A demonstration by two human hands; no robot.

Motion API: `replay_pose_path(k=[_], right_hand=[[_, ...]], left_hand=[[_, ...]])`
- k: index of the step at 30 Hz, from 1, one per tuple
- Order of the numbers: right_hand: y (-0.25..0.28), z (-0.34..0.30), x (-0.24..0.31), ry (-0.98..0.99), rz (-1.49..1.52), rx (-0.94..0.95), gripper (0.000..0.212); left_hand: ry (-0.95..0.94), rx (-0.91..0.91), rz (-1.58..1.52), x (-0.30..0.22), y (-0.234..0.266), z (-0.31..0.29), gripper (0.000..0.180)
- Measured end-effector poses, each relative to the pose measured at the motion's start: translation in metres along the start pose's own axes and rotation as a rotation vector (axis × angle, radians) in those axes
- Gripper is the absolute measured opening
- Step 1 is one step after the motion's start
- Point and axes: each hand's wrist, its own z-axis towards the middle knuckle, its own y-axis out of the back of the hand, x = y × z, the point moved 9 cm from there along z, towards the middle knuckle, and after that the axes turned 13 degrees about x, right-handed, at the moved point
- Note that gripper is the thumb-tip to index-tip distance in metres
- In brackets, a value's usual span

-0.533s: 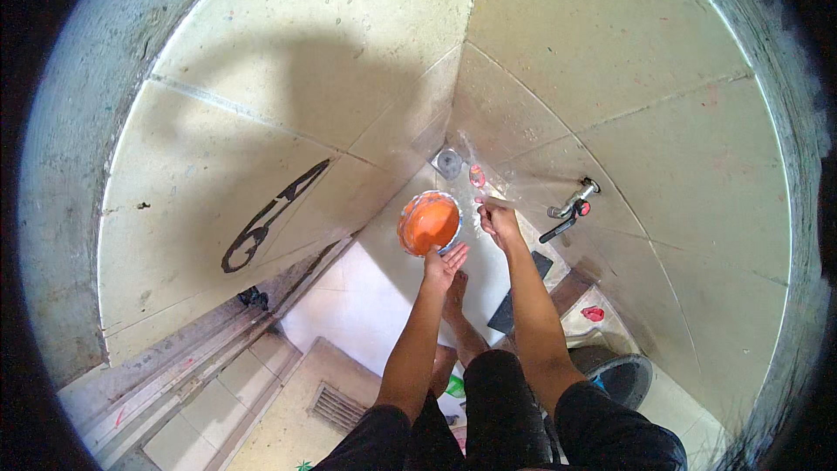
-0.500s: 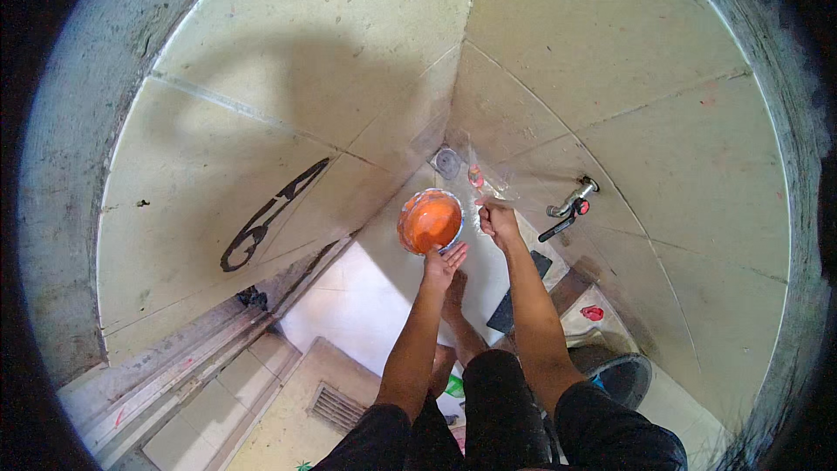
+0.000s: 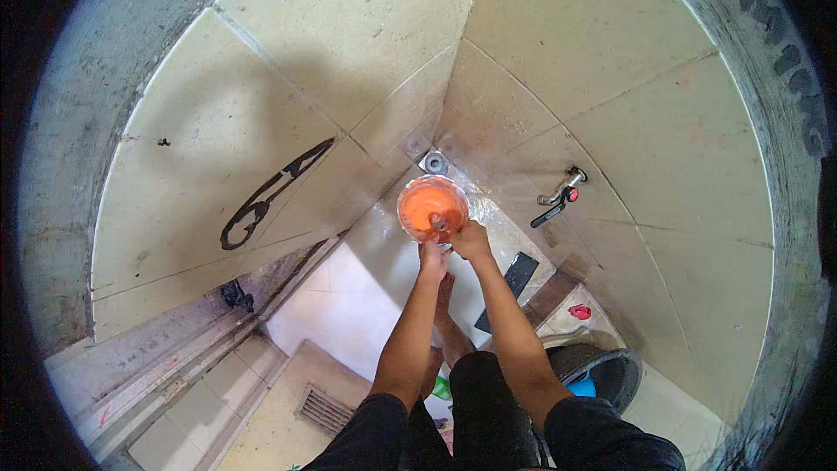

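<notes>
An orange bowl (image 3: 427, 201) with a pale, scuffed rim is held out over the floor near the corner. My left hand (image 3: 431, 255) grips it at its near edge, fingers partly hidden beneath. Closed at the bowl's near right rim is my right hand (image 3: 472, 242). A small greyish patch shows inside the bowl beside those fingers; whether it is a held thing or water, I cannot tell. Just beyond the bowl lies a round floor drain (image 3: 433, 162).
On the right wall is a metal tap (image 3: 562, 198) with a black lever. A dark flat slab (image 3: 508, 290) lies on the floor right of my bare foot (image 3: 443, 298). A black tub (image 3: 621, 379) with something blue inside stands near my right knee. A floor grate (image 3: 324, 410) is at lower left.
My right hand has moved left from beside the bowl to its near rim. The bowl now sits slightly farther away. Clear splashes in the air are gone, and the floor there glistens.
</notes>
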Motion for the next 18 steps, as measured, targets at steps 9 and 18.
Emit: replay_pose_path(k=[9, 18], right_hand=[[-0.018, -0.011, -0.006, -0.129, 0.418, 0.224, 0.029], [0.164, -0.125, -0.002, 0.004, 1.034, -0.332, 0.038]], left_hand=[[0.114, 0.128, 0.137, -0.023, -0.03, -0.009, 0.02], [0.061, -0.028, 0.266, -0.026, -0.016, 0.023, 0.008]])
